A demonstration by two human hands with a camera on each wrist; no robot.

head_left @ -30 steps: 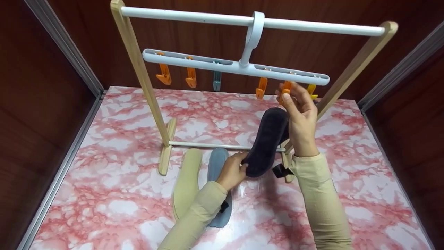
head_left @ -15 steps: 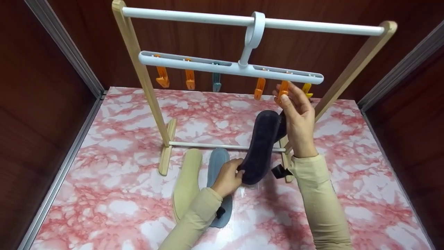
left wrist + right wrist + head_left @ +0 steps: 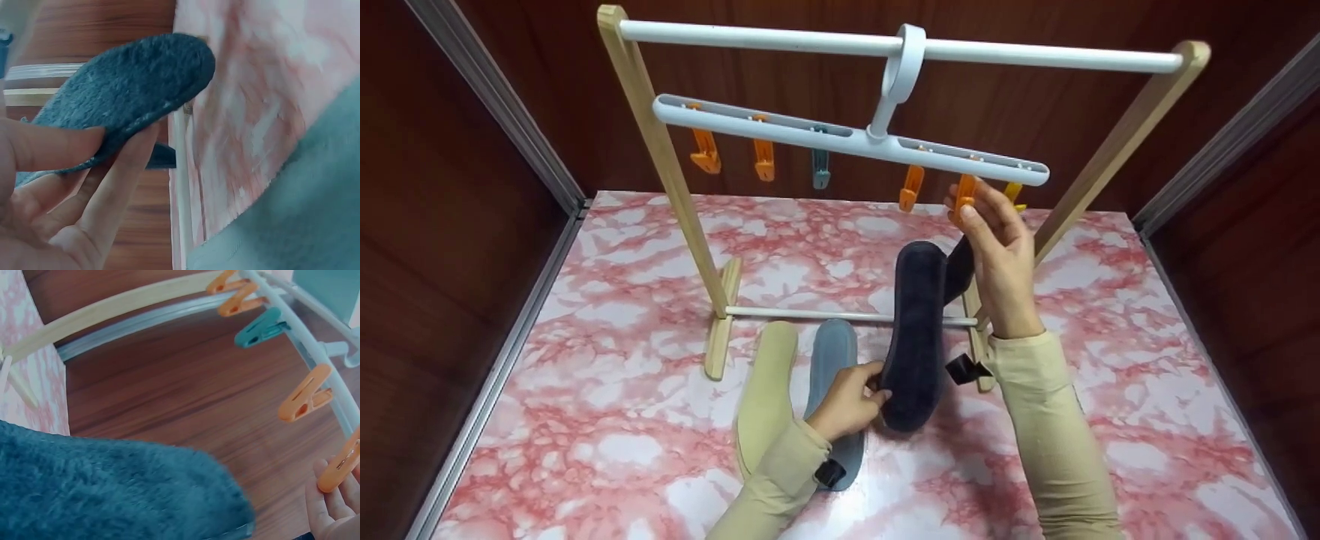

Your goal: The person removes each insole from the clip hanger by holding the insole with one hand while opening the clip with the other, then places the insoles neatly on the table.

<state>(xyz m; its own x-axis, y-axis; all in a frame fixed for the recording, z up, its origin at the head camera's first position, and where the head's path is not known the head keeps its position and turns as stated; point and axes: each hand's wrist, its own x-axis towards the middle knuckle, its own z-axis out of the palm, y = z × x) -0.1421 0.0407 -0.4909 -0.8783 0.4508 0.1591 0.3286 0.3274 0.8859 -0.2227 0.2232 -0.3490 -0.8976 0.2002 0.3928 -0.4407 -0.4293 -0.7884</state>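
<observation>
A dark fuzzy insole (image 3: 916,337) stands nearly upright in the head view, its lower left edge pinched by my left hand (image 3: 851,401). Thumb and fingers grip that edge in the left wrist view, where the insole (image 3: 129,84) looks bluish. My right hand (image 3: 1005,255) holds an orange clothespin (image 3: 964,198) near the right end of the white hanger (image 3: 810,139). The upper end of the insole is below this clothespin, apart from it. A second dark piece (image 3: 958,271) shows behind my right hand, mostly hidden.
Other clothespins hang along the bar, among them a teal one (image 3: 820,166) and a yellow one (image 3: 1014,195). The hanger hooks over a wood-and-white rack (image 3: 765,36). A pale yellow insole (image 3: 765,397) and a grey-blue insole (image 3: 831,352) lie on the marbled surface (image 3: 607,420).
The dark insole has come down and left with my left hand and turned more upright. My right hand, still on the orange clothespin, has shifted slightly left, and the hanger with it.
</observation>
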